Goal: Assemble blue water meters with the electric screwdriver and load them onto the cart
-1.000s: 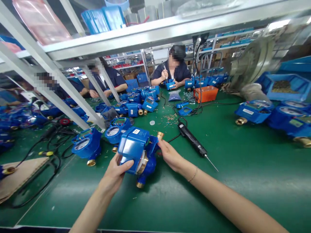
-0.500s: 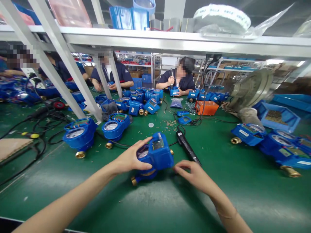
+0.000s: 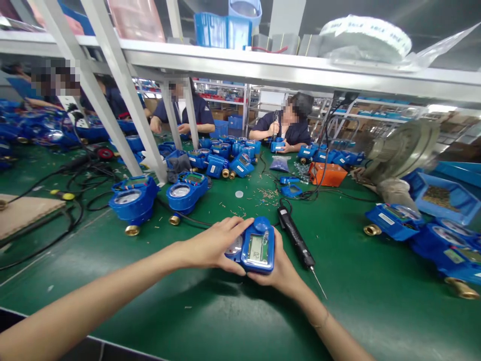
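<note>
Between my two hands is a blue water meter [image 3: 258, 249], its small digital display turned up toward me. My left hand [image 3: 220, 245] grips its left side, thumb below and fingers over the top, partly covering the round dial. Around the right side wraps my right hand [image 3: 280, 268], thumb along the lower edge. The meter's brass ends are hidden from this angle. Just right of it, a black electric screwdriver [image 3: 295, 235] lies on the green table [image 3: 210, 321], its bit pointing toward me.
More blue water meters stand left [image 3: 133, 200] and right [image 3: 393, 220]. Loose screws [image 3: 267, 194] lie scattered beyond my hands. An orange box [image 3: 327, 174] and a blue screw bin [image 3: 445, 198] sit farther back. White posts [image 3: 128, 115] hold an overhead shelf [image 3: 233, 59]. A co-worker [image 3: 287, 123] works opposite.
The water meter has been turned so its display faces me. My right hand has moved from beside the meter onto its right side. The view has shifted slightly left.
</note>
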A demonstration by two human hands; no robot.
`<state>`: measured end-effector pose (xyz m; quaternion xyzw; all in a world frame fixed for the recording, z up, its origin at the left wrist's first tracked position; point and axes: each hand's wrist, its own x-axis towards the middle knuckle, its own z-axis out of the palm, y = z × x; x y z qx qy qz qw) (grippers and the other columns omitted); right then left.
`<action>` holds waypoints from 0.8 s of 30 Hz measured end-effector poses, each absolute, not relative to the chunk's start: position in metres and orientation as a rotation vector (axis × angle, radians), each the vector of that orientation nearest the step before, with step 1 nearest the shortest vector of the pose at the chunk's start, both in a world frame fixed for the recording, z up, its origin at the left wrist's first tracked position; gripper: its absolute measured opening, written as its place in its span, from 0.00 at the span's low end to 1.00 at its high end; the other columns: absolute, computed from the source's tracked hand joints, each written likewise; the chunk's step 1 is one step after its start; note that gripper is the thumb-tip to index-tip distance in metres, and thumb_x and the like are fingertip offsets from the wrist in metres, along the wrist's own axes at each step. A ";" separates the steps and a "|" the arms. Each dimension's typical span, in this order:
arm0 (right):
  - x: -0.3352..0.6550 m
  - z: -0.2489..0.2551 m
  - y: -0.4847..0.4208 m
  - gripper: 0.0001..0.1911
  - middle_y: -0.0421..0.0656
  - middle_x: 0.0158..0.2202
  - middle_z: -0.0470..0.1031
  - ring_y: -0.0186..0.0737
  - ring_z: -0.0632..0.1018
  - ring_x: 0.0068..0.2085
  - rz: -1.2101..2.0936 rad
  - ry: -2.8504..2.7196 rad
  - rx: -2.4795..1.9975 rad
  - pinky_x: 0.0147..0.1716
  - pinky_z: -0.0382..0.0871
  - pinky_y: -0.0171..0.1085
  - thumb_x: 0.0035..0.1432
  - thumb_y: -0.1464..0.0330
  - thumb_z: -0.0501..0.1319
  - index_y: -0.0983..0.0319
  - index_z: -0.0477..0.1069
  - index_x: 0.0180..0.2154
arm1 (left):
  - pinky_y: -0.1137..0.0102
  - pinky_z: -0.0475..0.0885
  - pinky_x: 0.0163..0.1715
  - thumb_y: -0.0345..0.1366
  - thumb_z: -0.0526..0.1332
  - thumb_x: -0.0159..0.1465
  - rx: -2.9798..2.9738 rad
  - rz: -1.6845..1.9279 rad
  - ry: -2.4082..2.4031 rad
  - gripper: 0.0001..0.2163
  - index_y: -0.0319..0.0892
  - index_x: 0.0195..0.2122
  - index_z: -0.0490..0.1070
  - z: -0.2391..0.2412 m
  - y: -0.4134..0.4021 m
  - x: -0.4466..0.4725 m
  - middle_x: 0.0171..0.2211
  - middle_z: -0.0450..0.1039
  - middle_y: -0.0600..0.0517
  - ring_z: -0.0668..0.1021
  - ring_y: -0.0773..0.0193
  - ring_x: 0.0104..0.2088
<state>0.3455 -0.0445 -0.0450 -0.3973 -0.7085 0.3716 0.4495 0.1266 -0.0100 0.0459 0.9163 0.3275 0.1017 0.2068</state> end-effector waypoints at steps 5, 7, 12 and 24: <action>0.345 -0.043 -0.039 0.61 0.59 0.64 0.52 0.56 0.62 0.63 1.015 -1.797 -1.008 0.62 0.57 0.52 0.38 0.62 0.73 0.61 0.36 0.63 | 0.48 0.64 0.54 0.52 0.70 0.48 2.823 0.189 1.000 0.54 0.48 0.69 0.37 0.058 -0.018 0.162 0.63 0.48 0.33 0.64 0.35 0.59; 0.345 -0.044 -0.040 0.59 0.59 0.63 0.54 0.57 0.64 0.62 1.034 -1.790 -1.046 0.60 0.59 0.52 0.37 0.63 0.73 0.61 0.37 0.63 | 0.47 0.68 0.49 0.53 0.70 0.45 2.916 0.069 0.964 0.49 0.47 0.66 0.50 0.064 -0.014 0.175 0.62 0.50 0.32 0.67 0.33 0.55; 0.344 -0.051 -0.043 0.56 0.56 0.59 0.62 0.59 0.67 0.59 1.002 -1.740 -1.064 0.59 0.61 0.52 0.32 0.65 0.73 0.59 0.44 0.60 | 0.49 0.72 0.42 0.55 0.71 0.37 3.002 -0.098 0.881 0.46 0.41 0.56 0.62 0.072 0.001 0.189 0.50 0.62 0.36 0.72 0.38 0.45; 0.333 -0.062 -0.043 0.61 0.53 0.60 0.60 0.63 0.63 0.61 0.897 -1.624 -1.110 0.61 0.58 0.52 0.24 0.66 0.75 0.57 0.48 0.60 | 0.51 0.75 0.38 0.52 0.73 0.34 2.920 -0.137 0.746 0.44 0.48 0.54 0.61 0.068 0.014 0.184 0.53 0.57 0.40 0.71 0.40 0.46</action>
